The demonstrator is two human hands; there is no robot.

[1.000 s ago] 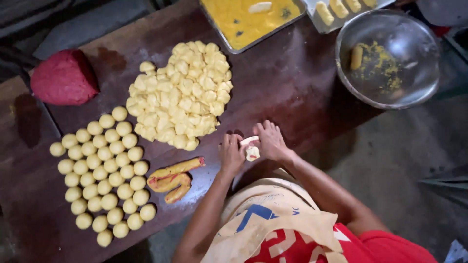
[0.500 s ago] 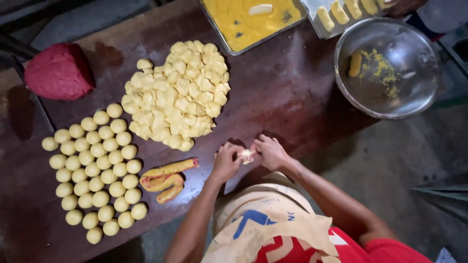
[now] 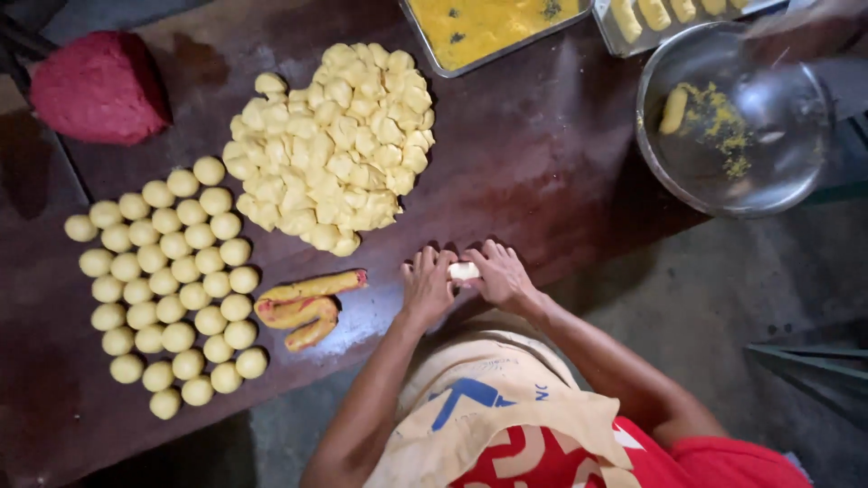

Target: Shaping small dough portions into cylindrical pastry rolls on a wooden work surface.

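Pinching a small pale dough piece [image 3: 464, 270] between them, the left hand [image 3: 427, 287] and the right hand [image 3: 503, 276] meet at the near edge of the dark wooden counter [image 3: 542, 154] in the head view. Both sets of fingers curl in and press on the piece from either side, so it lies directly between the hands, equally close to each; its long axis runs roughly left to right. Just beyond the hands, far and to the left, sits a heap of cut dough chunks [image 3: 330, 145]. Left of the left hand lie curled orange-yellow dough rolls [image 3: 306, 305], and further left, rows of rolled dough balls [image 3: 167, 280]. A red dough lump [image 3: 98, 86] rests at the far left, a metal bowl [image 3: 734, 117] at the far right.
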